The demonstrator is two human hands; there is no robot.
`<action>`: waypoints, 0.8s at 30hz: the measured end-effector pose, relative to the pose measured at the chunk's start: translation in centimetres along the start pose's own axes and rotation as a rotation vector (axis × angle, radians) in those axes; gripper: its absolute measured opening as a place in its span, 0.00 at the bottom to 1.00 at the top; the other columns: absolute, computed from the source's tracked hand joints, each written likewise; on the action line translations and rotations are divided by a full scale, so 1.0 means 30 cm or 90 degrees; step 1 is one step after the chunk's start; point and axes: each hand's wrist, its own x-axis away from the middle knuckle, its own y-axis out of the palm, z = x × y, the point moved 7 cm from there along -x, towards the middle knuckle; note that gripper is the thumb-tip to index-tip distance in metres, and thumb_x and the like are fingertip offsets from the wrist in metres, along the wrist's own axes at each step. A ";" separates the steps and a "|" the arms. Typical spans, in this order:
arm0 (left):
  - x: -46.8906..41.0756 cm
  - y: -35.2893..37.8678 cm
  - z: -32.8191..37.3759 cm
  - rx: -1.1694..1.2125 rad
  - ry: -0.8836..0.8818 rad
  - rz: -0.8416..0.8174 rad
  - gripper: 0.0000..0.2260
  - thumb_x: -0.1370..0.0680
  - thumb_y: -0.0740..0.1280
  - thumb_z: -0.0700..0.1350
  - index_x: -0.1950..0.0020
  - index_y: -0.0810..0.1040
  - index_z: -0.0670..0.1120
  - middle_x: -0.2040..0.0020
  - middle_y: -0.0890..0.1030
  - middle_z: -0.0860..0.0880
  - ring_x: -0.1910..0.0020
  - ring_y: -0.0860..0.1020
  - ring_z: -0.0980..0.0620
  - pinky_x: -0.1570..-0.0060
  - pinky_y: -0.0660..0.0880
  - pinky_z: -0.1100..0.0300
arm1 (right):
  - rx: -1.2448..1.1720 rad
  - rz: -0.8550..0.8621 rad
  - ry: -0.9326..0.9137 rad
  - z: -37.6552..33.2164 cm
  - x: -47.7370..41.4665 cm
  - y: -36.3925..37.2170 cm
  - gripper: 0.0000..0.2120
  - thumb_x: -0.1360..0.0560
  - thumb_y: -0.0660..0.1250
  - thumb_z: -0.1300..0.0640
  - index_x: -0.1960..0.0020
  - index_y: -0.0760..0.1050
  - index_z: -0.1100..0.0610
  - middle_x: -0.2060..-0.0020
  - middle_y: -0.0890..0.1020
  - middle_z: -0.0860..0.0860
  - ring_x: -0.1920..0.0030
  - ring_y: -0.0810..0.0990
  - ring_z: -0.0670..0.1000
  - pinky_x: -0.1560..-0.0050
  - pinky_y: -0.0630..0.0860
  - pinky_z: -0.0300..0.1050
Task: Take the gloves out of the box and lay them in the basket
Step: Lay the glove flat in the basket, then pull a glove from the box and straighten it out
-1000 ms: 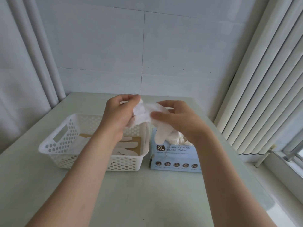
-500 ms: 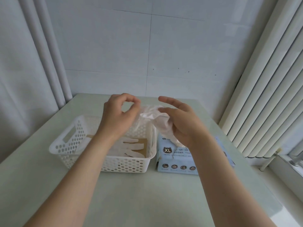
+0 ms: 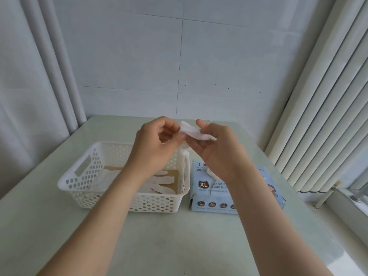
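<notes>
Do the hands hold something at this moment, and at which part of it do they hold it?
Both hold one crumpled white glove: the left hand pinches its left end, the right hand its right end.

The basket (image 3: 139, 204) is white perforated plastic, smooth and faintly glossy. The glove (image 3: 192, 132) is thin, crumpled, milky-white film, like the flat gloves (image 3: 164, 179) on the matt brown card liner (image 3: 173, 173). The glove box (image 3: 211, 196) is satin printed cardboard. The table (image 3: 159, 246) is smooth, softly sheened.
</notes>
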 end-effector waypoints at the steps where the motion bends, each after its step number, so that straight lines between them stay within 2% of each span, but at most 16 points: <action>1: -0.003 -0.011 -0.017 0.020 -0.029 0.021 0.04 0.21 0.75 0.43 0.48 0.82 0.49 0.53 0.86 0.54 0.52 0.85 0.55 0.45 0.83 0.52 | 0.086 0.000 -0.014 -0.007 0.002 -0.003 0.17 0.22 0.62 0.71 0.35 0.78 0.63 0.42 0.82 0.65 0.46 0.88 0.61 0.42 0.84 0.50; 3: -0.005 -0.033 -0.044 0.074 -0.089 0.073 0.05 0.19 0.72 0.42 0.45 0.83 0.50 0.50 0.86 0.54 0.51 0.85 0.55 0.44 0.83 0.51 | 0.352 0.033 -0.067 -0.031 0.007 -0.015 0.20 0.23 0.65 0.69 0.36 0.81 0.54 0.52 0.84 0.58 0.55 0.87 0.54 0.52 0.83 0.44; 5: -0.005 -0.044 -0.060 0.143 -0.139 0.095 0.07 0.18 0.69 0.41 0.44 0.84 0.50 0.48 0.86 0.52 0.48 0.85 0.53 0.42 0.83 0.50 | 0.572 0.071 -0.121 -0.059 0.017 -0.019 0.13 0.23 0.69 0.65 0.43 0.84 0.51 0.62 0.83 0.53 0.66 0.81 0.49 0.61 0.80 0.42; 7: -0.009 -0.049 -0.064 0.188 -0.171 0.082 0.10 0.18 0.67 0.39 0.46 0.86 0.51 0.47 0.87 0.48 0.46 0.85 0.49 0.41 0.83 0.47 | 0.683 0.083 -0.168 -0.071 0.020 -0.009 0.03 0.24 0.73 0.58 0.53 0.86 0.52 0.70 0.77 0.48 0.72 0.74 0.48 0.66 0.76 0.44; 8: -0.012 -0.049 -0.063 0.205 -0.181 0.068 0.12 0.18 0.65 0.38 0.47 0.87 0.51 0.48 0.87 0.47 0.46 0.85 0.47 0.41 0.82 0.46 | 0.705 0.090 -0.198 -0.073 0.020 -0.004 0.01 0.25 0.74 0.55 0.55 0.85 0.52 0.72 0.74 0.46 0.72 0.71 0.47 0.66 0.74 0.45; 9: -0.012 -0.047 -0.059 0.221 -0.187 0.050 0.14 0.18 0.64 0.38 0.48 0.88 0.51 0.48 0.87 0.47 0.47 0.84 0.46 0.42 0.81 0.45 | 0.713 0.092 -0.240 -0.075 0.023 0.006 0.03 0.27 0.74 0.54 0.53 0.84 0.50 0.70 0.74 0.44 0.70 0.72 0.46 0.63 0.75 0.46; 10: -0.014 -0.042 -0.053 0.234 -0.188 0.029 0.14 0.18 0.63 0.37 0.48 0.88 0.51 0.49 0.87 0.47 0.48 0.83 0.47 0.44 0.81 0.46 | 0.712 0.077 -0.289 -0.074 0.027 0.024 0.09 0.28 0.74 0.54 0.49 0.82 0.48 0.64 0.77 0.42 0.65 0.76 0.44 0.59 0.77 0.46; 11: -0.014 -0.036 -0.048 0.239 -0.185 0.005 0.13 0.18 0.64 0.38 0.47 0.87 0.51 0.49 0.86 0.47 0.49 0.83 0.47 0.46 0.80 0.46 | 0.706 0.028 -0.324 -0.066 0.031 0.047 0.15 0.28 0.73 0.55 0.42 0.80 0.45 0.54 0.81 0.42 0.54 0.80 0.41 0.51 0.79 0.45; 12: -0.015 -0.029 -0.045 0.239 -0.180 -0.018 0.12 0.19 0.65 0.39 0.45 0.87 0.51 0.49 0.86 0.47 0.50 0.82 0.48 0.47 0.79 0.47 | 0.695 -0.046 -0.336 -0.047 0.034 0.071 0.21 0.26 0.72 0.56 0.35 0.76 0.43 0.43 0.81 0.41 0.42 0.80 0.40 0.43 0.79 0.45; 13: -0.015 -0.024 -0.043 0.240 -0.177 -0.037 0.11 0.21 0.66 0.41 0.44 0.86 0.52 0.48 0.86 0.46 0.50 0.82 0.47 0.49 0.78 0.47 | 0.681 -0.116 -0.323 -0.025 0.041 0.095 0.25 0.23 0.71 0.58 0.30 0.73 0.43 0.36 0.79 0.41 0.36 0.79 0.41 0.38 0.79 0.45; 14: -0.014 -0.021 -0.045 0.245 -0.178 -0.047 0.11 0.22 0.67 0.43 0.43 0.85 0.52 0.48 0.87 0.44 0.50 0.82 0.46 0.49 0.78 0.47 | 0.666 -0.165 -0.302 -0.007 0.046 0.111 0.26 0.21 0.71 0.59 0.26 0.71 0.43 0.35 0.80 0.43 0.36 0.81 0.43 0.37 0.80 0.45; 16: -0.015 -0.028 -0.051 0.274 -0.184 -0.027 0.10 0.21 0.70 0.43 0.42 0.85 0.49 0.48 0.87 0.43 0.49 0.83 0.45 0.46 0.79 0.46 | 0.652 -0.170 -0.302 0.003 0.039 0.114 0.22 0.19 0.71 0.60 0.27 0.74 0.49 0.44 0.86 0.47 0.45 0.86 0.47 0.44 0.84 0.46; 18: -0.018 -0.043 -0.060 0.300 -0.185 0.014 0.07 0.17 0.69 0.43 0.42 0.86 0.46 0.50 0.87 0.44 0.50 0.84 0.47 0.45 0.79 0.47 | 0.681 -0.099 -0.348 -0.016 0.032 0.103 0.14 0.22 0.74 0.58 0.36 0.82 0.52 0.52 0.88 0.47 0.52 0.87 0.47 0.50 0.84 0.48; 20: -0.021 -0.060 -0.065 0.295 -0.180 0.041 0.08 0.15 0.68 0.44 0.41 0.86 0.46 0.50 0.88 0.48 0.50 0.85 0.51 0.47 0.80 0.52 | 0.698 -0.041 -0.348 -0.034 0.028 0.082 0.07 0.24 0.77 0.55 0.46 0.85 0.53 0.56 0.88 0.47 0.55 0.87 0.48 0.52 0.84 0.52; 22: -0.024 -0.080 -0.066 0.270 -0.162 0.057 0.09 0.15 0.66 0.44 0.39 0.85 0.47 0.49 0.88 0.49 0.48 0.86 0.52 0.50 0.82 0.55 | 0.643 -0.046 -0.314 -0.047 0.033 0.071 0.08 0.24 0.78 0.52 0.52 0.84 0.56 0.57 0.88 0.50 0.53 0.87 0.52 0.48 0.85 0.57; 24: -0.025 -0.101 -0.059 0.246 -0.142 0.078 0.09 0.14 0.66 0.44 0.39 0.85 0.48 0.48 0.88 0.50 0.47 0.86 0.51 0.50 0.83 0.56 | 0.536 -0.107 -0.284 -0.052 0.049 0.081 0.13 0.23 0.78 0.52 0.52 0.81 0.62 0.54 0.88 0.57 0.51 0.87 0.58 0.46 0.84 0.58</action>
